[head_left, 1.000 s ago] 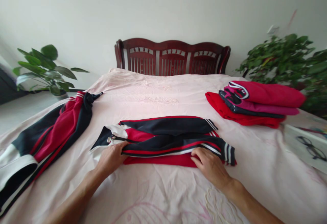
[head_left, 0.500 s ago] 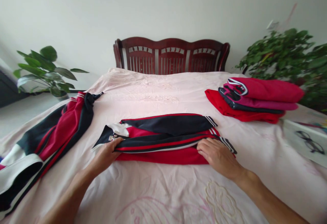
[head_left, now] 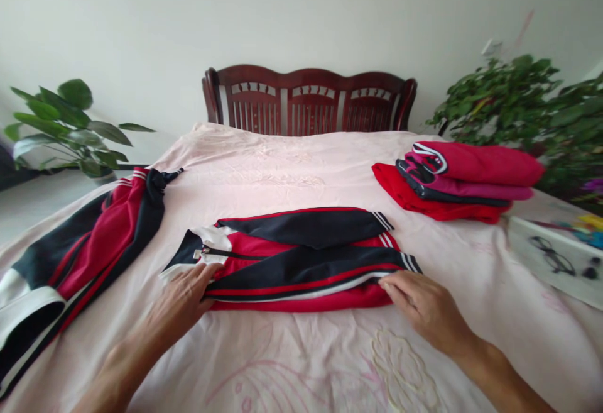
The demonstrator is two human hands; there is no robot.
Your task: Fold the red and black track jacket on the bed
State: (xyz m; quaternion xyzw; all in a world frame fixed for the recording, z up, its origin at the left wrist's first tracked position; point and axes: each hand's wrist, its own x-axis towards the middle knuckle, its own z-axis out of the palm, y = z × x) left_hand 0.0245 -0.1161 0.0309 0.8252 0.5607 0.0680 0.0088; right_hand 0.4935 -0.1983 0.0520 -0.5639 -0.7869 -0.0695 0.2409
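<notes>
**A:** Far left of the bed, we've got a red and navy garment [head_left: 97, 253] lying spread out on the pale pink sheet [head_left: 292, 165], with a leafy potted plant [head_left: 66, 127] beyond it, off the bed.

**B:** And the left hand [head_left: 176, 303]?

**A:** Open, palm down, fingers [head_left: 188, 281] slightly apart and lying on the jacket's lower edge, just below the zip [head_left: 226, 253]. Nothing's pinched. The wrist is low, with the forearm coming in from the bottom of the view.

**B:** Now the track jacket [head_left: 301, 262] itself, right in the middle of the bed, lying flat between the hands.

**A:** Yes, folded, with both navy sleeves [head_left: 306, 278] laid across its red front, their striped cuffs pointing right.

**B:** Right hand [head_left: 424, 309]?

**A:** Also open, fingers together, with the fingertips [head_left: 389, 284] touching the lower edge of the jacket near the sleeve. It isn't clamped on anything, and the arm angles in from the lower right.

**B:** Further right, a stack of folded red and magenta clothes [head_left: 452, 180] sits on the bed, with a white box [head_left: 553, 259] near the edge and another green plant [head_left: 499, 105] behind them.
</notes>
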